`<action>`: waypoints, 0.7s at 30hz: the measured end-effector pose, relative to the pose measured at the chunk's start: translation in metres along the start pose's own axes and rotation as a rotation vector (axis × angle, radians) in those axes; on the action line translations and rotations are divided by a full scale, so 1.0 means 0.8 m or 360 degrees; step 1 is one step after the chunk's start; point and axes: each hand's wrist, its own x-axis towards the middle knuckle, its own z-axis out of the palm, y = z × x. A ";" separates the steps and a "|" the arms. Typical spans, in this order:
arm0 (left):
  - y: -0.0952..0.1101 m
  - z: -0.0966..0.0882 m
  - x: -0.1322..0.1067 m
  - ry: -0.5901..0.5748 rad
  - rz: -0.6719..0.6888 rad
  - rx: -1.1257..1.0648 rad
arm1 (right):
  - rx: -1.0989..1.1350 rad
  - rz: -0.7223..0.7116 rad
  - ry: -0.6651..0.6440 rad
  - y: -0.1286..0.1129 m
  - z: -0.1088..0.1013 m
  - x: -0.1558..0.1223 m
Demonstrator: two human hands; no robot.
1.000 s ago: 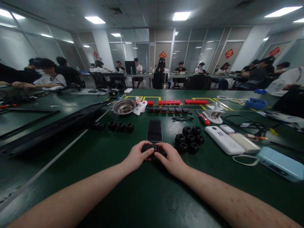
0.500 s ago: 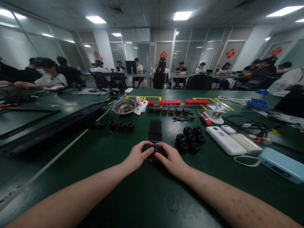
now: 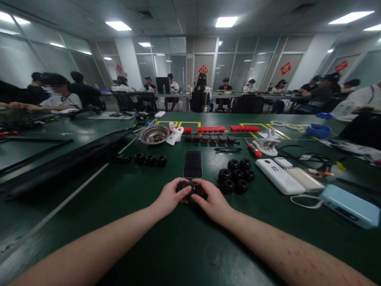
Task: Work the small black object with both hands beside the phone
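Note:
My left hand and my right hand meet over the green table, both closed on one small black round part. Thumbs and fingertips pinch it from either side. Just beyond it lies a dark phone, screen up. A cluster of several similar black round parts sits to the right of my right hand. A row of three more black parts lies further off to the left.
A steel bowl, red blocks, a red-handled screwdriver, white power banks and a light blue one lie around. A long black rail runs along the left. Other people sit at tables behind.
The hands stay together on the black part with only slight finger shifts. The view has drifted slightly.

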 end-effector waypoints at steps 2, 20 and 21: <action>-0.002 -0.002 0.001 -0.0004 0.0016 -0.0004 | 0.0011 -0.0016 0.0044 0.001 0.002 0.000; 0.006 -0.001 -0.004 0.0019 0.0011 0.0027 | 0.0012 -0.0029 0.0019 0.001 0.002 0.001; 0.007 -0.001 -0.005 0.0028 0.0028 0.0028 | 0.0018 -0.0014 0.0008 0.000 0.001 0.000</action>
